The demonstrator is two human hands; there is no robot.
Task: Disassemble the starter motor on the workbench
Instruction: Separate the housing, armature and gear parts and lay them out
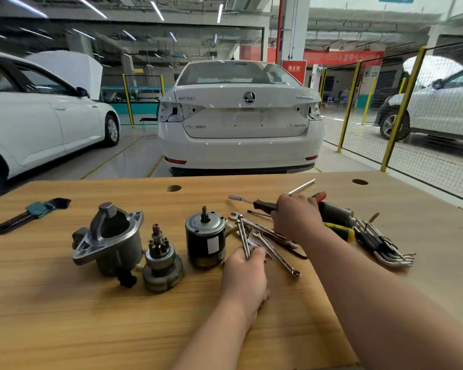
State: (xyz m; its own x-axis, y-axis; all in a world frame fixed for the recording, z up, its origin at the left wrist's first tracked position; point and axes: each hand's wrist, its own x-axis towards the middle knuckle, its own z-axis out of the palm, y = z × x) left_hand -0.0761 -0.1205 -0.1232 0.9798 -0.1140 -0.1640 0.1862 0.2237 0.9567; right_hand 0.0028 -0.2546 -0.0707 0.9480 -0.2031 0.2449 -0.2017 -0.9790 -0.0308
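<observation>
The starter motor lies in pieces on the wooden workbench (64, 303). A grey aluminium nose housing (110, 239) stands at the left. Beside it stands the pinion drive gear assembly (161, 263). The black motor body (206, 239) stands upright in the middle, shaft up. My left hand (245, 281) grips two long through bolts (242, 235) just right of the motor body. My right hand (296, 218) reaches over the tool pile and holds a black-handled screwdriver (262, 205); its fingers are hidden.
Several spanners (275, 249) lie between my hands. A grey solenoid cylinder (336, 213), a yellow-green screwdriver (341, 231) and a hex key set (385, 248) sit at the right. Another hex key set (27, 214) lies far left. Two holes (173, 188) mark the bench's far edge. Parked cars stand beyond.
</observation>
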